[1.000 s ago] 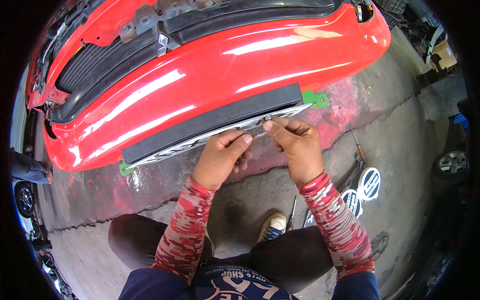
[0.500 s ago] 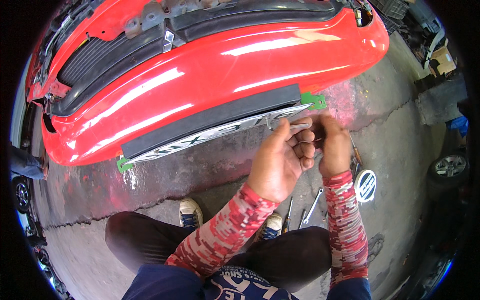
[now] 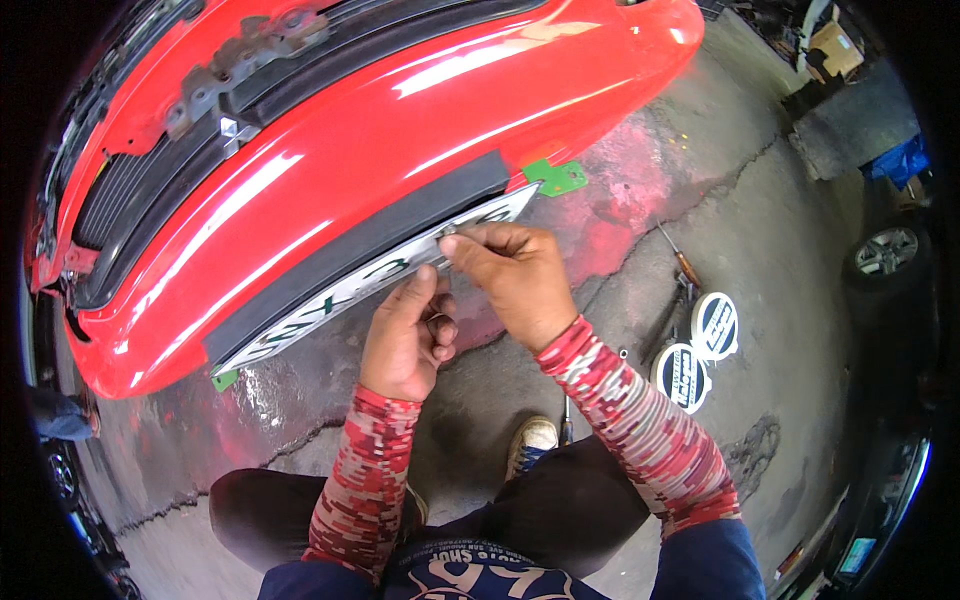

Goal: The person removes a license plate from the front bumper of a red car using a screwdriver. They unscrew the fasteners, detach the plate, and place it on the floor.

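The right hand (image 3: 508, 272) is again pinching a bolt (image 3: 447, 231) at the plate (image 3: 335, 296) along the bumper (image 3: 400, 130), so fingertip work is apparently resuming; the left hand (image 3: 402, 340), dropping back, is curling loosely, contents unclear.

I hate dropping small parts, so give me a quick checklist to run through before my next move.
1. Small metal piece held at the right hand's fingertips: ok, against the plate's face.
2. Left hand close to the plate's lower edge: ok, just below it.
3. Left hand holding nothing: cannot tell, its curled fingers hide that.
4. Plate flush with the black strip behind it: cannot tell from this angle.
5. Green bracket showing past the plate's right end: ok.
6. Brown-handled screwdriver in hand: not ok, it lies on the floor to the right.
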`<state>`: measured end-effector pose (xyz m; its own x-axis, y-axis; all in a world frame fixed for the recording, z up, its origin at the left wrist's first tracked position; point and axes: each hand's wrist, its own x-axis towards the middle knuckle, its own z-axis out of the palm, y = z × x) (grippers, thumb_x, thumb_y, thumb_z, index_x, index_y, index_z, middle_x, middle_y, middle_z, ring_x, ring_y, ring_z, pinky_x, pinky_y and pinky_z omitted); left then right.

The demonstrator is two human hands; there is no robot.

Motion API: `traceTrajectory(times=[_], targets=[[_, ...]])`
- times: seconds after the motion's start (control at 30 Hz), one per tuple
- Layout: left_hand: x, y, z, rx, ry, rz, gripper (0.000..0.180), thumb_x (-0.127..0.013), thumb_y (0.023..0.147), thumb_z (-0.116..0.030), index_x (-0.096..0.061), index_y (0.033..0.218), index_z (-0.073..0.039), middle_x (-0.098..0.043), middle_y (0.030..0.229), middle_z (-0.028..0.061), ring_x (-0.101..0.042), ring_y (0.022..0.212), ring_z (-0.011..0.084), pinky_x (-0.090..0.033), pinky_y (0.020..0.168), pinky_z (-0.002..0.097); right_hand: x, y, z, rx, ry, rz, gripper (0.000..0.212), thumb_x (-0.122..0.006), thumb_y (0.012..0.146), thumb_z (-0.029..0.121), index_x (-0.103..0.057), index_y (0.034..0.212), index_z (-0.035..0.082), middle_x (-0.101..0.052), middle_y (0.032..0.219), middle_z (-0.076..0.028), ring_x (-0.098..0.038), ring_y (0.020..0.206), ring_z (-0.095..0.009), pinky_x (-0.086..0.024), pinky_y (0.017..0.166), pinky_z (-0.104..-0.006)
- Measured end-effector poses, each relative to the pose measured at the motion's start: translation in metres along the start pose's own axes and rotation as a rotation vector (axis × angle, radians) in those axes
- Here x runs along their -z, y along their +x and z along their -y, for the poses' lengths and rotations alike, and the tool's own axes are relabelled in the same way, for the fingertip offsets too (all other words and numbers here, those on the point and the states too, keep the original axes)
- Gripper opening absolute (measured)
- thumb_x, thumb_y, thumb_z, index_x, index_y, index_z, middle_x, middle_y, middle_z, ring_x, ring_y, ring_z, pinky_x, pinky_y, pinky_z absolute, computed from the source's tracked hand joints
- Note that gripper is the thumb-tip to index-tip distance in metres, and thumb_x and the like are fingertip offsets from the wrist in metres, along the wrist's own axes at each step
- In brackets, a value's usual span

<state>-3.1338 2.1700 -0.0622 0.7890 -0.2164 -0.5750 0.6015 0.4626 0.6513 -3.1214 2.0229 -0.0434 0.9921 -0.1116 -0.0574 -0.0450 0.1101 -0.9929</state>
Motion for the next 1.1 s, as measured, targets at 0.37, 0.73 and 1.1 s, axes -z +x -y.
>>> traceTrajectory(times=[0.37, 0.73, 1.1], targets=[[-0.076, 0.004, 0.036, -0.289, 0.01, 0.18, 0.024, -0.061, 0.098, -0.025, -0.064, 0.109, -0.003, -0.064, 0.085, 0.0018, -0.057, 0.065, 0.0073, -0.044, 0.054, 0.0234, 0.046, 0.0, 0.037, 0.273, -0.234, -0.319, 0.029, -0.066, 0.094, 0.024, -0.072, 0.085, -0.003, -0.069, 0.072, -0.009, -0.059, 0.06, -0.012, -0.047, 0.055, -0.0288], [-0.054, -0.025, 0.009, -0.045, -0.413, 0.385, 0.026, -0.055, 0.097, -0.032, -0.065, 0.107, -0.011, -0.063, 0.083, 0.0012, -0.052, 0.061, 0.011, -0.04, 0.054, 0.0254, 0.026, -0.001, 0.012, -0.474, 0.428, 0.208, 0.027, -0.05, 0.097, 0.017, -0.065, 0.105, -0.004, -0.065, 0.074, -0.01, -0.061, 0.058, -0.016, -0.052, 0.052, -0.0309], [-0.051, -0.04, -0.007, -1.019, 0.541, 0.015, 0.023, -0.067, 0.09, -0.002, -0.064, 0.112, 0.001, -0.066, 0.088, 0.0035, -0.057, 0.069, 0.0031, -0.044, 0.058, 0.018, -0.004, -0.001, 0.002, -0.525, 0.654, 0.061, 0.018, -0.062, 0.095, 0.022, -0.065, 0.092, 0.005, -0.062, 0.071, -0.002, -0.054, 0.056, -0.011, -0.041, 0.048, -0.0256]])
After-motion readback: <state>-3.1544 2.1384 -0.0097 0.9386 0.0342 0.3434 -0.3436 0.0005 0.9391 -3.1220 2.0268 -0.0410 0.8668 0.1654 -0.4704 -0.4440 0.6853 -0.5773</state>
